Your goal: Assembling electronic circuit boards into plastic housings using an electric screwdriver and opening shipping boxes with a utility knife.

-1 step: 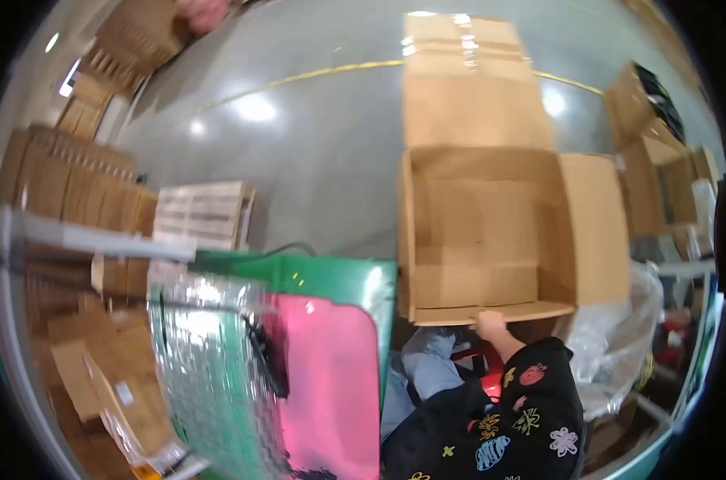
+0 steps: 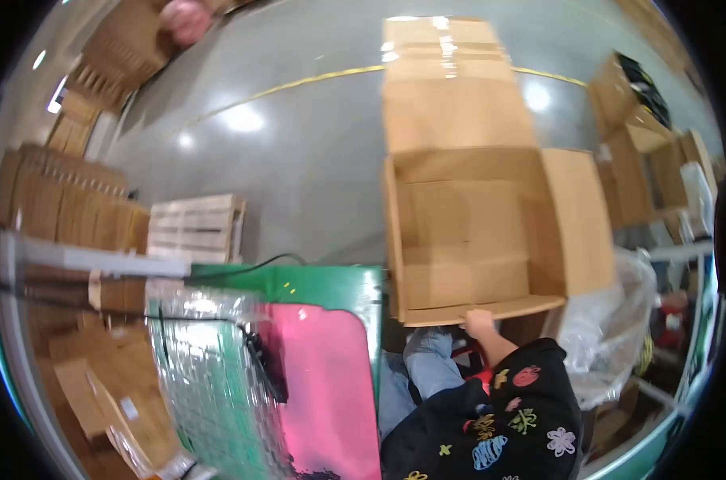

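A large cardboard box (image 2: 463, 232) stands in front of me, its inside facing up and bare. One long flap (image 2: 459, 112) with shiny tape folds out on the far side, and another (image 2: 580, 228) spreads to the right. My right hand (image 2: 480, 322) is closed over the box's near edge, thumb side toward the box; its fingertips are partly hidden. The black sleeve with colourful flower drawings leads to it. My left hand is out of sight.
A green table (image 2: 355, 280) at left carries a pink sheet (image 2: 327, 384) and clear bubble packaging (image 2: 211, 376). Beyond it lies a wooden pallet (image 2: 191, 228). Clear plastic (image 2: 607, 336) and open cartons (image 2: 651, 176) sit at right. Stacked cardboard (image 2: 67, 192) lines the left.
The whole view has shifted slightly, with box, table and floor line moving a little left in the picture. My right hand keeps its hold on the box's near edge.
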The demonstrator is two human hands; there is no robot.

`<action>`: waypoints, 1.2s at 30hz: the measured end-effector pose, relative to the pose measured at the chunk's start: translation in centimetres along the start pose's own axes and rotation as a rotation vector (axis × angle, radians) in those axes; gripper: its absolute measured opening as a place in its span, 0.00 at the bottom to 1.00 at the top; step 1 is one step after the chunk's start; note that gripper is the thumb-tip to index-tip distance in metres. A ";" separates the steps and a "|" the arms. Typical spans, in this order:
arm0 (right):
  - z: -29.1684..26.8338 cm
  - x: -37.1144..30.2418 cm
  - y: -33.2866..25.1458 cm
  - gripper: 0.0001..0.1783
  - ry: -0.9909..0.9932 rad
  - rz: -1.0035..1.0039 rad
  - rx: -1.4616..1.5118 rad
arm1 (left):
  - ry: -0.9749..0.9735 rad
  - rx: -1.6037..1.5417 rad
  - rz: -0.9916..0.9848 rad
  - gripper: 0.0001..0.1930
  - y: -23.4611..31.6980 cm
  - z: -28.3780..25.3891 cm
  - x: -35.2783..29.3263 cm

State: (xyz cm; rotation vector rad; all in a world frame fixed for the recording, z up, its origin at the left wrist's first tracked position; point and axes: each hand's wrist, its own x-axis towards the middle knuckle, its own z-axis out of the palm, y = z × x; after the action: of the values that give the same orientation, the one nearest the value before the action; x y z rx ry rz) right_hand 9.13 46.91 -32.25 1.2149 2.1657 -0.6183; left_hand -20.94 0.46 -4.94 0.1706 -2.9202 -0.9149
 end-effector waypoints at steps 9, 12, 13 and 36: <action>-17.7 -8.2 -3.3 0.22 0.104 -0.233 0.098 | -0.851 -0.136 0.122 0.42 11.2 4.8 -1.7; -24.0 -13.1 -1.0 0.23 0.335 -0.192 0.065 | -0.939 -0.669 0.308 0.18 20.3 13.2 -6.6; -25.4 -14.1 0.3 0.24 0.391 -0.204 -0.007 | -1.061 -0.656 0.550 0.20 23.1 15.3 -8.6; 6.6 -30.4 20.9 0.20 0.329 1.184 1.369 | -0.840 -0.107 1.236 0.18 46.7 43.7 -26.6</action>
State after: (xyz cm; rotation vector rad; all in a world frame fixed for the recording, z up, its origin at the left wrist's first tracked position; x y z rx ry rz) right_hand 41.80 34.33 -18.91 2.9840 0.5421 -1.3636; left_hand -3.12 66.62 -15.10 -2.1473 -2.5662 -0.9312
